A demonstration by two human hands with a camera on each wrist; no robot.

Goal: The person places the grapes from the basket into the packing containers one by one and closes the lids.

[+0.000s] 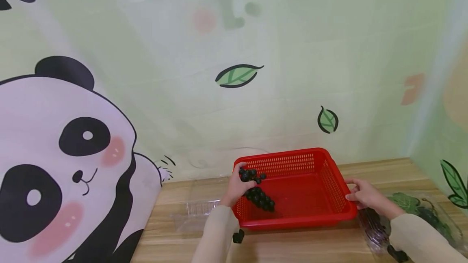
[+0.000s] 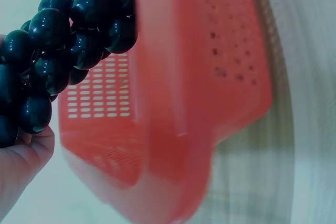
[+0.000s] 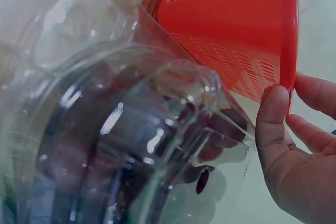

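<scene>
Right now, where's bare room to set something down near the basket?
Free: red basket floor right of the grape bunch; bare wooden table in front. Crowded: clear tray by the left hand, clear container by the right hand.

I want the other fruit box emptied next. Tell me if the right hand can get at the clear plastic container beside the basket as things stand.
Probably yes. The right hand rests on the red basket's right rim, and the clear plastic container lies right beside it on the table, under that forearm, with nothing between. The hand would have to let go of the rim.
</scene>
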